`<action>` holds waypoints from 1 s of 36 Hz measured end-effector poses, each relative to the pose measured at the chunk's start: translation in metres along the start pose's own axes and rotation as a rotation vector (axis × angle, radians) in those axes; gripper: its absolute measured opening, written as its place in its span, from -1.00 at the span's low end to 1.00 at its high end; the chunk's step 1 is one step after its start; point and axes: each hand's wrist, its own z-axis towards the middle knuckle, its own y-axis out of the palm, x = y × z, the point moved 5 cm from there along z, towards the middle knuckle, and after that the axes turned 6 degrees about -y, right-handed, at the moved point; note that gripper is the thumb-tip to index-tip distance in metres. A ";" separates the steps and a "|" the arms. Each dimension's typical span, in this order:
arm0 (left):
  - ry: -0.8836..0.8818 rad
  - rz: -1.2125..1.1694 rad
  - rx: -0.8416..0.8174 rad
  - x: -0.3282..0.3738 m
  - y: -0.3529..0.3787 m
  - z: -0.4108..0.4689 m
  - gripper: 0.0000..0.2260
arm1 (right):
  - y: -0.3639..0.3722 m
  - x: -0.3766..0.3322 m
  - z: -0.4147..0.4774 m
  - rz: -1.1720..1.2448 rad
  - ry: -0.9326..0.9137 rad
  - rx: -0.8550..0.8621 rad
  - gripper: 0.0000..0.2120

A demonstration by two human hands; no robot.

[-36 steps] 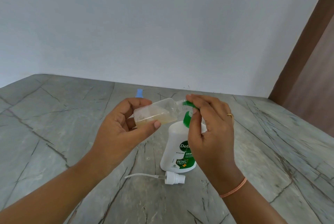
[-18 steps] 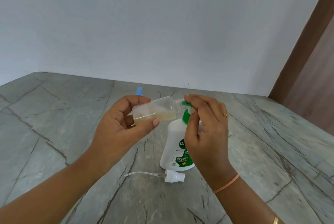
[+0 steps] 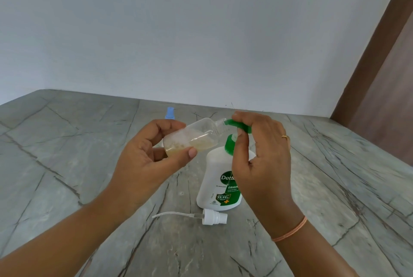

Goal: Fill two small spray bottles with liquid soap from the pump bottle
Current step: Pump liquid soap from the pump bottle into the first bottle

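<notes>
By the left hand [image 3: 147,165] a small clear plastic spray bottle [image 3: 192,138], tilted and part-filled, is gripped. At its 3 o'clock, the green pump head [image 3: 238,125] of the white plastic pump bottle [image 3: 214,176] is pinched by the right hand [image 3: 261,160].

place: looks domestic | grey veined stone countertop [image 3: 67,165] | plain white wall [image 3: 201,31] | brown wooden door frame [image 3: 377,57] beyond countertop's right edge

1. Centre frame: the pump bottle [image 3: 214,165] is white, with a green pump head and green label.
2. The spray bottle [image 3: 192,137] is clear, pale yellow soap inside.
3. Lower centre, a white spray cap [image 3: 213,216]; behind, a blue cap [image 3: 169,113].
4. The countertop [image 3: 67,142] is grey, dark veins crossing.
5. Lower right, an orange wrist band [image 3: 290,231].
</notes>
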 end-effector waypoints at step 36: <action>0.052 0.064 0.011 0.002 -0.003 0.001 -0.59 | 0.008 0.000 -0.002 0.047 -0.033 0.059 -0.81</action>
